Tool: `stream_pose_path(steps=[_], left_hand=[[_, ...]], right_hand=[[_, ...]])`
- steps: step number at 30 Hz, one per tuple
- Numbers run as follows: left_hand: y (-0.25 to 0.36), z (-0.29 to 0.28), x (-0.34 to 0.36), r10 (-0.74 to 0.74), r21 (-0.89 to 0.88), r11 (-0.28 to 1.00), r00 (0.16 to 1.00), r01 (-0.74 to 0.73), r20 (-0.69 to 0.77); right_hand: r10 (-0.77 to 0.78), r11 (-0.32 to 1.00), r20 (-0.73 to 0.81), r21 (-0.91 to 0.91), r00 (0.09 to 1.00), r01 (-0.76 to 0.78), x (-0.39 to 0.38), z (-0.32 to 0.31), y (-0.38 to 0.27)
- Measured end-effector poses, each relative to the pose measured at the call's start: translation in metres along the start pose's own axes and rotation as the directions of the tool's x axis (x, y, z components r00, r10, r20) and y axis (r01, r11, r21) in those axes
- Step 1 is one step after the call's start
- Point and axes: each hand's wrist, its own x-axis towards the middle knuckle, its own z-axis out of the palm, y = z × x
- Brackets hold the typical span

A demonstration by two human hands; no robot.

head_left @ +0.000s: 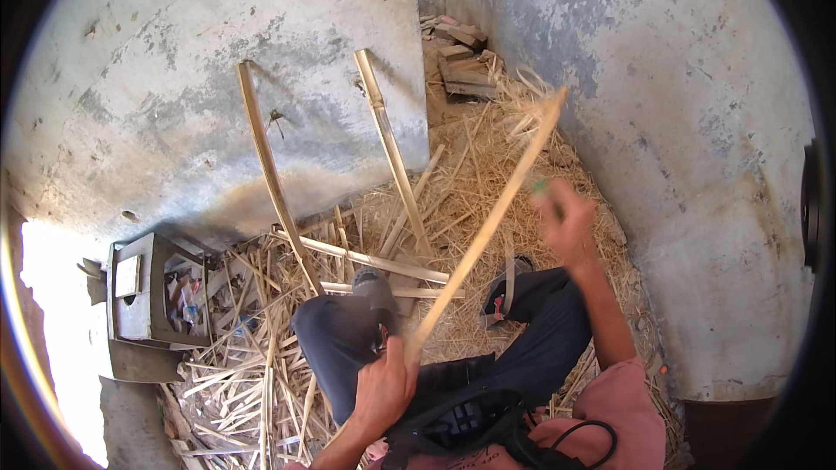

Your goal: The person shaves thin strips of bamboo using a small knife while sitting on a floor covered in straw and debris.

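Grips with the left hand (386, 386), in a fist, the lower end of a long pale strip (489, 219), over the lap. Slants up and to the right from there, far end above the straw (461, 174). Hovers with the right hand (568, 224) just beside the strip's upper half, seemingly apart from it, with fingers curled. Shows a green bit (540, 184) at the fingertips; too blurred to tell if pinched or not.

Expect light weight, fairly stiff with some spring along the length; probably dry, not slippery. Likely to splinter along the edges, so best held by the flat faces near the lower end, plus a second hold farther up against whipping.

Around the lap: dark trousers (335, 339), bent at the knees. Just ahead: a loose stick (366, 259) near the shoe (374, 292). Farther out: left pole (266, 152) and right pole (392, 148), slanted up before the wall (331, 17). Off left: slivers (231, 379), heaped beside a grey box (139, 305).
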Motion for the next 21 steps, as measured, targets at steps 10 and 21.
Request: stream_pose_path(steps=[10, 21], left_hand=[[-0.012, 0.01, 0.022, -0.002, -0.394, 0.919, 0.999, 0.019, 0.045], [0.016, -0.005, 0.039, 0.02, -0.38, 0.924, 1.0, -0.025, -0.018]], right_hand=[[0.033, 0.986, 0.113, 0.159, 0.993, -0.051, -0.009, 0.009, -0.027], [-0.278, 0.936, 0.317, 0.301, 0.907, 0.181, -0.074, 0.055, -0.066]])
